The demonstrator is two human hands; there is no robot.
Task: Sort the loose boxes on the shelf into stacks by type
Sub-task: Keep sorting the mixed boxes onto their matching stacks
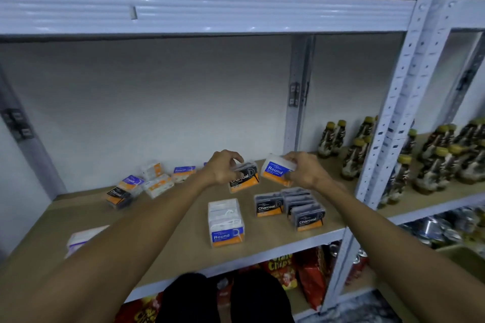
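Partly sorted: Round stack (226, 221) and Charcoal stacks (291, 207) forming lower centre; left hand (223, 169) fingers gripping Charcoal box (244, 178), right hand (301, 169) fingers gripping Round box (275, 169); loose boxes (147, 183) waiting centre left

Single head-worn wide-angle view, looking forward and down onto the shelf (183, 231) at arm's reach; back wall far, forearms near.

A plain white back wall (157, 102) fills the space beyond the hands, evenly lit. Above them runs a ribbed white metal shelf beam (199, 12). To their right stands a perforated white metal upright post (393, 102). Beneath them lies a tan wooden shelf board (183, 241), and below that a speckled grey floor (364, 309) shows.
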